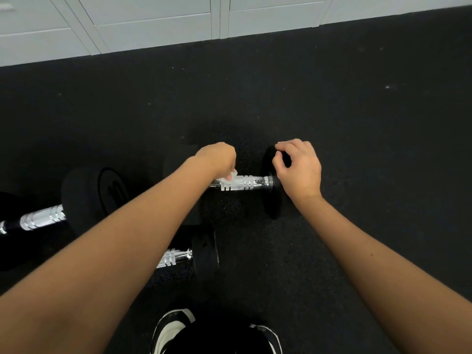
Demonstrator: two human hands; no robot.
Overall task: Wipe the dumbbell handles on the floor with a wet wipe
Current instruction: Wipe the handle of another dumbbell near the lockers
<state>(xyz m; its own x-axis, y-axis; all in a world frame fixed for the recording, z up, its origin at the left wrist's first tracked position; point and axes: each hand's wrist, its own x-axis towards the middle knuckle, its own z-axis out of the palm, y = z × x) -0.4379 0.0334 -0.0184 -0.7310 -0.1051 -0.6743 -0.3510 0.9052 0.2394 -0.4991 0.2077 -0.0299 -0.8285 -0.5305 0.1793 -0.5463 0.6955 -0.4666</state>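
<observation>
Wipe (pixel 229 176) mostly hidden under left hand (pixel 217 157) on handle (pixel 245 183).

Bare floor (pixel 357 123) ahead – dumbbells (pixel 84 198) left

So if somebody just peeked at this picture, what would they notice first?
Probably the two bare arms reaching to the far dumbbell in the middle of the black floor. The left hand holds a white wipe on its shiny handle, while the right hand grips its black end weight. Two more dumbbells lie nearer, one at the left and one under the left arm.
</observation>
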